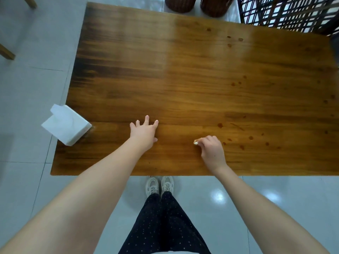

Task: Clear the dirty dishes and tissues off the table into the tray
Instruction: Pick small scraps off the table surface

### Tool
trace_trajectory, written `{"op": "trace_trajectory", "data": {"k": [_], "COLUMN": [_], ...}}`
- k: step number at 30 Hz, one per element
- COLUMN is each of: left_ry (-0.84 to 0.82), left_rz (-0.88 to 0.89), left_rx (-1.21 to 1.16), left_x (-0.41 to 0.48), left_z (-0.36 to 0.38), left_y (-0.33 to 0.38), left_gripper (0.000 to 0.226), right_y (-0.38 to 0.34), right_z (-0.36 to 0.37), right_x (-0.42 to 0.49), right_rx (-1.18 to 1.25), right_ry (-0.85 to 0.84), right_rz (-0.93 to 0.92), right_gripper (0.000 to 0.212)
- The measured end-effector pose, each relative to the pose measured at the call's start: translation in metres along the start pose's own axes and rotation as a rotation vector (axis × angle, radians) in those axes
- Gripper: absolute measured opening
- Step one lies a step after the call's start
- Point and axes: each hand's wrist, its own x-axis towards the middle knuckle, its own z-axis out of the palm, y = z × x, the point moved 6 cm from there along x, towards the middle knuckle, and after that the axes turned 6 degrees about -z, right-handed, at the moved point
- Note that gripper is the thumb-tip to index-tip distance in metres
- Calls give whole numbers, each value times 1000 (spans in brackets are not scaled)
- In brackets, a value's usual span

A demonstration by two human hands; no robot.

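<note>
Head view: my left grip point(145, 132) lies flat and released on the counter point(183, 70), near the front edge. My right grip point(212, 151) is pinching a small white scrap point(196, 143) near that same edge. Tissues point(66, 123) hang over the left edge. No dishes showing, and no tray in sight. I'd say nearly done: scrap, tissues and stains point(220, 125) remain.

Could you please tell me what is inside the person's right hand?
Only a small whitish scrap shows, pinched at the front of the right hand. Its curled fingers cover the rest, so what the scrap is, and whether more lies inside, cannot be told.
</note>
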Motion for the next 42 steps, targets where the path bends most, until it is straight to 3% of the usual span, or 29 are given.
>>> {"op": "trace_trajectory", "data": {"k": [4, 10, 20, 29, 34, 42], "left_ry": [1, -17, -52, -62, -82, -28], "left_rz": [-5, -7, 2, -23, -61, -124], "left_rx": [17, 24, 86, 62, 3, -50], "left_x": [2, 5, 3, 3, 4, -5], "left_z": [2, 0, -14, -9, -9, -5], "left_y": [-1, 1, 9, 8, 8, 10], "left_gripper": [74, 75, 70, 73, 71, 73], "right_y": [18, 39, 9, 32, 70, 46], "right_z": [-8, -9, 1, -8, -26, -15], "right_x": [45, 71, -43, -14, 9, -23], "right_rx": [-63, 58, 67, 23, 52, 102], "right_ry": [43, 15, -12, -10, 32, -63], "right_rz": [73, 371, 186, 208, 328, 217], "right_gripper": [16, 15, 11, 13, 15, 15]}}
